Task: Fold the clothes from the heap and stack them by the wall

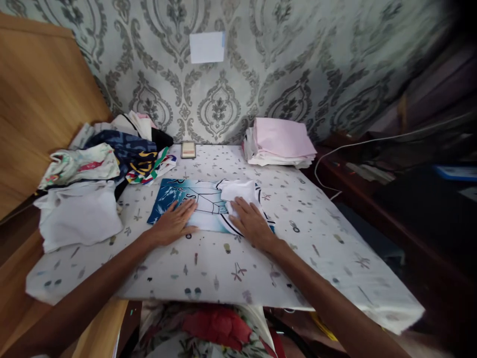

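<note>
A blue and white printed shirt (206, 194) lies partly folded on the patterned cloth of the table (216, 268), its blue end to the left. My left hand (175, 221) rests flat on the shirt's lower left part, fingers stretched out. On the white folded part at the right, my right hand (253, 223) presses down with its fingers extended. Black and white trim shows along the shirt's right end. Neither hand grasps the fabric.
Loose clothes (122, 149) are heaped at the left, with a white garment (80, 214) in front. A stack of folded cloth (281, 139), pink on top, stands at the back right. A small framed card (188, 149) lies near the wall. A white cable (357, 142) hangs at the right.
</note>
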The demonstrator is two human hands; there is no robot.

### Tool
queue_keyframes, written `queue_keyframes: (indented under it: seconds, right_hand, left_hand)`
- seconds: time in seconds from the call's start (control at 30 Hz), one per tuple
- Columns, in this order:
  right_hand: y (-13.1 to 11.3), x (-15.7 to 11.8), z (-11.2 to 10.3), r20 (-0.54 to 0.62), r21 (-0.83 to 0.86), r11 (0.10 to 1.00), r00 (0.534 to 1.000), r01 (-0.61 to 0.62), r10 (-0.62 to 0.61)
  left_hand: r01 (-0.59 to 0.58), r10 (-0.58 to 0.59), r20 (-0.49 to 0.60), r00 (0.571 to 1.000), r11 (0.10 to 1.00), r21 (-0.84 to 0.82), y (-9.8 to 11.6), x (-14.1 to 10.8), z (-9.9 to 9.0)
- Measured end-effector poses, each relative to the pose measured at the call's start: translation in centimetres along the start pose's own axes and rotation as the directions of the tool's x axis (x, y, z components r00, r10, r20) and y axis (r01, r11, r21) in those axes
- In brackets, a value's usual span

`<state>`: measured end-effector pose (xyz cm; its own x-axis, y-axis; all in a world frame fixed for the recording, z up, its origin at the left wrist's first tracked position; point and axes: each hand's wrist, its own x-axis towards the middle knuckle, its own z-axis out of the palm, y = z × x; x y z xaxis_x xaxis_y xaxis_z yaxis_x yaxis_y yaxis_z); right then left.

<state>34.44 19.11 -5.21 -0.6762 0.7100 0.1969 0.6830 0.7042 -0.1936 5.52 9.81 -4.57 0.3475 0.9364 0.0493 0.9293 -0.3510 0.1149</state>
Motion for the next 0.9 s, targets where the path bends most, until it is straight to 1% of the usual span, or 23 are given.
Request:
queue_keyframes:
  seconds: [0.1,0.2,0.3,0.37,0.43,0.47,0.5,0.53,0.63,0.7,0.73,0.8,0.87,0.9]
  right_hand:
    - [0.3,-0.1,0.2,0.007,0.02,1.0,1.0,-0.004,0.004]
    - [0.4,-0.2,0.0,0.002,0.041,0.999,1.0,-0.013,0.013]
    - [0.2,-0.3,-0.4,-0.046,0.063,0.998,0.999,-0.014,0.016]
    - [-0.8,-0.2,-0.9,-0.115,0.083,0.996,0.993,0.016,-0.006]
    - [-3.0,0.2,-1.4,-0.172,0.105,0.992,0.983,0.076,-0.057]
    - [-4.5,0.7,-1.6,-0.173,0.116,0.986,0.98,0.118,-0.097]
    - [-6.3,1.2,-1.8,-0.15,0.124,0.979,0.978,0.162,-0.143]
    - [-8.4,1.9,-1.8,-0.102,0.134,0.968,0.974,0.214,-0.201]
    - [-14.5,4.5,-1.4,0.057,0.111,0.935,0.937,0.338,-0.345]
    - [-17.7,6.2,-0.7,0.1,0.082,0.924,0.919,0.374,-0.381]
    - [-18.8,7.0,-0.4,0.118,0.07,0.925,0.917,0.374,-0.38]
    - [-20.2,8.2,0.3,0.136,0.061,0.934,0.925,0.351,-0.356]
    - [-20.7,8.9,0.7,0.14,0.061,0.949,0.939,0.31,-0.315]
    - [-20.8,9.1,0.8,0.138,0.06,0.953,0.943,0.297,-0.303]
  left_hand:
    - [0.079,-0.079,-0.008,0.997,0.996,0.037,-2.4,-2.2,-0.2]
    - [0.168,-0.168,0.018,0.986,0.986,0.017,-3.5,-3.7,-0.6]
    - [0.241,-0.24,0.029,0.97,0.969,-0.057,-4.3,-4.5,-0.9]
    - [0.271,-0.272,0.01,0.962,0.952,-0.145,-5.3,-4.6,-1.3]
    - [0.286,-0.308,-0.059,0.95,0.929,-0.235,-6.7,-3.8,-2.0]
    - [0.293,-0.329,-0.102,0.939,0.919,-0.265,-7.4,-3.0,-2.5]
    - [0.316,-0.362,-0.133,0.923,0.907,-0.277,-8.2,-2.0,-3.0]
    - [0.355,-0.403,-0.145,0.903,0.894,-0.272,-9.0,-0.8,-3.5]
    - [0.511,-0.541,-0.111,0.834,0.832,-0.216,-10.9,3.2,-4.7]
    - [0.584,-0.608,-0.099,0.788,0.788,-0.193,-11.8,5.3,-4.9]
    - [0.607,-0.631,-0.1,0.77,0.771,-0.191,-12.2,6.1,-4.9]
    - [0.653,-0.676,-0.092,0.731,0.732,-0.193,-13.1,7.0,-4.8]
    - [0.682,-0.708,-0.075,0.702,0.699,-0.215,-13.9,7.4,-4.7]
    - [0.688,-0.717,-0.062,0.694,0.687,-0.235,-14.4,7.4,-4.6]
